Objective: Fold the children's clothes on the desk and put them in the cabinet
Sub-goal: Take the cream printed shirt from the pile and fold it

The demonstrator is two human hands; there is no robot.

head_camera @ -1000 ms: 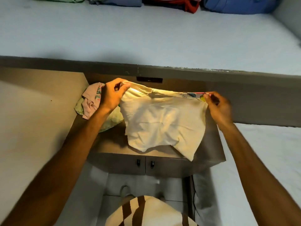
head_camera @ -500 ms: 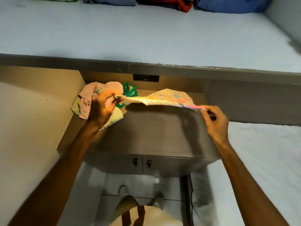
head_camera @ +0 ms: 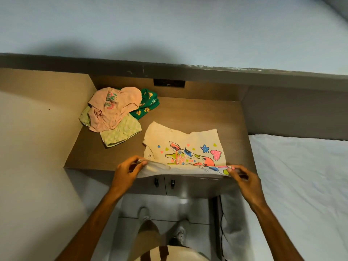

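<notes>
A cream shirt [head_camera: 183,147] with a bright cartoon print lies print-up on the desk [head_camera: 197,113], toward its front right. Its far part rests flat on the wood, while its near edge is lifted slightly off the front lip of the desk, stretched between the two hands. The left hand [head_camera: 126,171] pinches the near left corner, thumb on top and fingers curled under the cloth. The right hand [head_camera: 243,178] pinches the near right corner the same way, closed on the fabric by the coloured print. Both hands sit just at the desk's front edge, roughly level with each other, with the shirt reaching away from them.

At the back left of the desk, well apart from the shirt, lies an unfolded heap: a pink garment [head_camera: 113,108] on top, a pale green one [head_camera: 120,133] under it toward the front, and a dark green printed one [head_camera: 148,104] behind to the right.

Below the desk front, the cabinet [head_camera: 169,187] shows two doors, both closed, with small dark handles side by side; what it holds cannot be seen.

Both forearms are bare and run up from the lower corners of the view, converging toward the desk edge, wrists nearly straight. A bed [head_camera: 301,185] lies to the right.
</notes>
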